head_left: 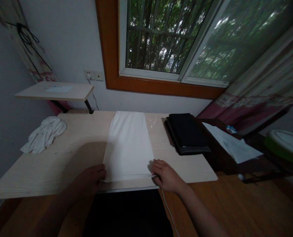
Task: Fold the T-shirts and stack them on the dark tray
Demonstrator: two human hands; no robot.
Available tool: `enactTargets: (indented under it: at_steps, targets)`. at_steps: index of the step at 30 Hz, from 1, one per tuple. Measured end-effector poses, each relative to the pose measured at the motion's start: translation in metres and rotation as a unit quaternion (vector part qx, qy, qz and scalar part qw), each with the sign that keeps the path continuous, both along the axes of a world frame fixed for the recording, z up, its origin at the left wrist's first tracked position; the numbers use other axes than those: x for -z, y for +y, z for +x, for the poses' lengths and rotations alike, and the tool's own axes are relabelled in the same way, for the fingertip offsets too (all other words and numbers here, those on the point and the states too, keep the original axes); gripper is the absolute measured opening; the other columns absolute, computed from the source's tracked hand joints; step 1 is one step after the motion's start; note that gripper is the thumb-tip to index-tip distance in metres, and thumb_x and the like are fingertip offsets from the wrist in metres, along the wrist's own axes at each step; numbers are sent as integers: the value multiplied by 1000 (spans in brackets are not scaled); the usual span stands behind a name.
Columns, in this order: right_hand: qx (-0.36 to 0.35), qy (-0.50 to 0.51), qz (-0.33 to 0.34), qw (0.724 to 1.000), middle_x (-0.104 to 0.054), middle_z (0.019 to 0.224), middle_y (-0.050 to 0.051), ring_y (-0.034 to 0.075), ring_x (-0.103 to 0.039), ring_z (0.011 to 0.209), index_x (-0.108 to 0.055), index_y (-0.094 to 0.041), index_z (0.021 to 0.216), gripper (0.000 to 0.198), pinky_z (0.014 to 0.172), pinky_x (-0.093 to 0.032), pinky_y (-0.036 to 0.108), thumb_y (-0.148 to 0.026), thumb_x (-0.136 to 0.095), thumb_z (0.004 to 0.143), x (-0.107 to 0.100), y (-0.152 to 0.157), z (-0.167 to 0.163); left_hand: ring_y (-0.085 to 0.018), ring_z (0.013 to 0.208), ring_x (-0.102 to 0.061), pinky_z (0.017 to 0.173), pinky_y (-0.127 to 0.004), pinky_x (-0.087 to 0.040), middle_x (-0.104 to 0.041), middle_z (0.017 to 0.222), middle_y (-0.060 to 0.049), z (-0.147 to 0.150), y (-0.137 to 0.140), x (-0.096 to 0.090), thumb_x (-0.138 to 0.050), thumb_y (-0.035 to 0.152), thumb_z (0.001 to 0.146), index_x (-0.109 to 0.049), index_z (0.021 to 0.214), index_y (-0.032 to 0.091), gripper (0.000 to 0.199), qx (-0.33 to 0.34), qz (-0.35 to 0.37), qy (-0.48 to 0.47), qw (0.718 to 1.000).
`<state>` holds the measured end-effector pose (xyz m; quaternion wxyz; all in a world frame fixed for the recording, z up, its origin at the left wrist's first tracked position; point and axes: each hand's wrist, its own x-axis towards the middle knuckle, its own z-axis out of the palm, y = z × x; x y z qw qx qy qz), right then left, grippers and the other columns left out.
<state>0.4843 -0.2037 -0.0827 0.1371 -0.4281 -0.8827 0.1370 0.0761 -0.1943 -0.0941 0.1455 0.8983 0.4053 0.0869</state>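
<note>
White, smooth cloth folded into a long flat panel (129, 144) lies on the pale wood-grain worktop (79, 131), straight in front of you, its narrower-looking end towards the wall and its near end just short of the worktop's front edge. Your right hand (165, 174) is at the near right corner, fingers curled over and thumb below, seemingly pinching the cloth's edge. Your left hand (98, 176) has its fingers bent at the near left corner; it is too dim there to tell whether you are gripping the fabric or only touching it.

Expect the cloth to be light, soft and limp, hard to break but easy to crease or drag askew, since its layers could slide over one another. The near corners look like good holds, provided you catch every layer between thumb and fingers.

As for containers, the rounded green object with a pale top (284, 146) at the far right may be a lidded tub; it is blurred, and you cannot see inside. The black, flat rectangular stack (188, 133) right of the cloth shows no contents either.
</note>
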Motion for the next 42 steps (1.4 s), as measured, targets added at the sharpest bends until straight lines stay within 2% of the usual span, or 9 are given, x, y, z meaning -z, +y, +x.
enactTargets:
  at_steps: [3, 6, 13, 21, 26, 31, 34, 37, 42]
  targets:
    - [-20, 23, -18, 999, -67, 89, 3, 23, -62, 90, -63, -23, 86, 21, 93, -48, 41, -8, -58, 72, -7, 5, 0, -17, 76, -61, 70, -29, -42, -64, 86, -2, 0, 4, -5, -53, 16, 84, -61, 85, 21, 9, -3, -59, -10, 998]
    - [-44, 54, -47, 996, -65, 81, 1, 20, -61, 81, -62, -22, 79, 16, 79, -48, 33, -7, -58, 79, -16, 12, 2, -15, 68, -59, 66, -28, -40, -64, 76, 0, -1, 9, -11, -52, 29, 93, -63, 80, 20, 19, -9, -81, -5, 997]
    - [-14, 100, -56, 993, -56, 68, -1, 16, -54, 67, -58, -22, 69, 28, 65, -41, 28, -21, -55, 97, -16, 35, -2, -17, 85, -63, 78, -30, -49, -68, 89, -4, -3, 21, -10, -48, 25, 101, -68, 89, 22, 23, -6, 33, -56, 998]
    - [-59, 18, 24, 998, -59, 75, -1, 16, -56, 75, -56, -22, 74, 25, 91, -45, 35, -24, -56, 99, 9, 41, -14, -16, 86, -63, 79, -28, -47, -67, 88, -4, -8, 17, -8, -48, 21, 99, -68, 79, 21, 28, 15, -24, -44, 999]
    - [-60, 37, -1, 998, -57, 72, -2, 16, -54, 74, -53, -22, 74, 26, 86, -45, 33, -24, -55, 100, 9, 38, -7, -15, 78, -61, 73, -27, -45, -64, 78, -2, -3, 21, -11, -48, 26, 99, -65, 72, 20, 32, 10, -59, -36, 998]
    - [51, 31, 35, 998, -62, 81, 2, 19, -58, 84, -59, -22, 80, 23, 83, -45, 32, -25, -53, 102, 15, 49, -5, -21, 98, -63, 92, -36, -49, -69, 101, -7, 6, 40, 6, -47, 28, 100, -70, 97, 21, 24, -106, 4, -42, 994]
    - [165, -25, 92, 982, -66, 104, 9, 24, -58, 99, -65, -20, 104, 11, 90, -44, 35, -25, -56, 99, 18, 55, -10, -26, 108, -61, 100, -41, -48, -69, 112, -10, 13, 47, 15, -50, 26, 98, -68, 108, 20, 22, -183, 39, -19, 982]
    - [255, -93, 130, 954, -65, 114, 14, 28, -57, 105, -61, -17, 122, 26, 91, -43, 38, -29, -57, 100, 19, 54, -20, -27, 110, -61, 101, -41, -47, -68, 115, -12, 23, 46, 19, -53, 23, 95, -63, 119, 18, 27, -253, 33, -10, 967]
    - [271, -153, 123, 942, -68, 104, 11, 27, -58, 100, -59, -19, 126, 25, 86, -40, 37, -25, -51, 103, 22, 45, -36, -25, 105, -65, 100, -38, -47, -70, 113, -12, 35, 38, 22, -52, 15, 91, -55, 127, 16, 36, -316, -18, -17, 949]
